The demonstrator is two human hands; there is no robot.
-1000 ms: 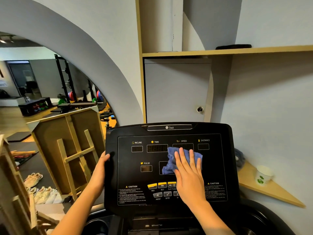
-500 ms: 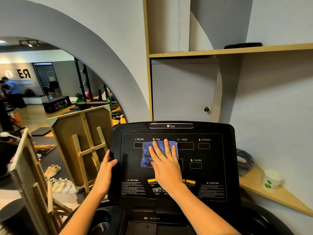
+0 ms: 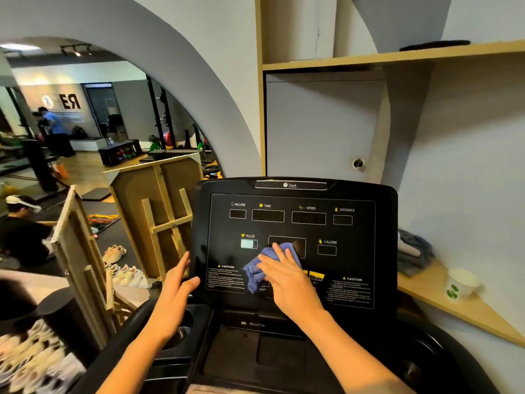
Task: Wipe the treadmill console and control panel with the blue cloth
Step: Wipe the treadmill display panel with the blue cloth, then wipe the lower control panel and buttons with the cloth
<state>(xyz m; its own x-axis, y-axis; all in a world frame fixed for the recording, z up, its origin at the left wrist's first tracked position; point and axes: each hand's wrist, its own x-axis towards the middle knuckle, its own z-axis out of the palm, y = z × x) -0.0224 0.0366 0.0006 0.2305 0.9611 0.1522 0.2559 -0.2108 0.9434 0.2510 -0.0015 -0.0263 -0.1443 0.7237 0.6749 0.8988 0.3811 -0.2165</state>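
In the lower centre of the frame the right hand (image 3: 287, 275) is lying flat, fingers spread and extended, pressing the blue cloth (image 3: 262, 267) against the face of the treadmill console (image 3: 292, 245); the hand is not gripping the cloth but pinning it under the palm and fingers. The cloth is bunching out to the left of the hand and above the fingertips, sitting over the lower edge of the central display window and the row of buttons on the control panel (image 3: 352, 291), just right of the left-hand CAUTION text and below the PULSE window. The left hand (image 3: 177, 291) is resting open on the left edge of the console, fingers reaching up along the black frame and the thumb lying over its front face, holding nothing else. Both forearms are coming in bare from the bottom of the frame. At the right of the frame a paper cup (image 3: 461, 284) is standing on a wooden shelf (image 3: 460, 314), with folded grey fabric (image 3: 412, 251) lying farther back on it, well apart from the hands
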